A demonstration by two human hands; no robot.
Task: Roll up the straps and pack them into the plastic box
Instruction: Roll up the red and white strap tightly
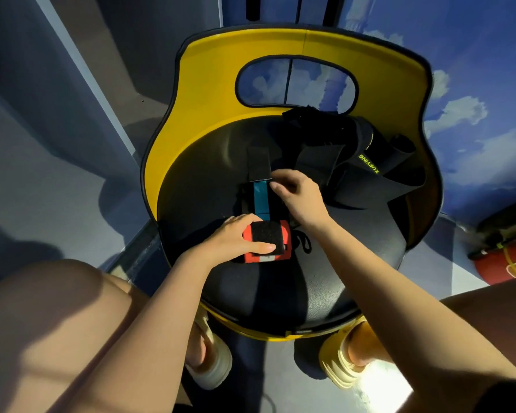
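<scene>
A rolled red strap with a black velcro patch lies on the black seat of a yellow chair, and my left hand grips it from the left. Just beyond it a blue strap with a black velcro end stretches away from me. My right hand pinches the blue strap's right edge near the velcro join. A pile of black straps and a belt with green lettering rests at the seat's back right. No plastic box is visible.
The chair's yellow backrest curves around the far side of the seat. A thin black cord loop lies right of the red roll. A red and black object stands on the floor at right. My knees and sandals are below.
</scene>
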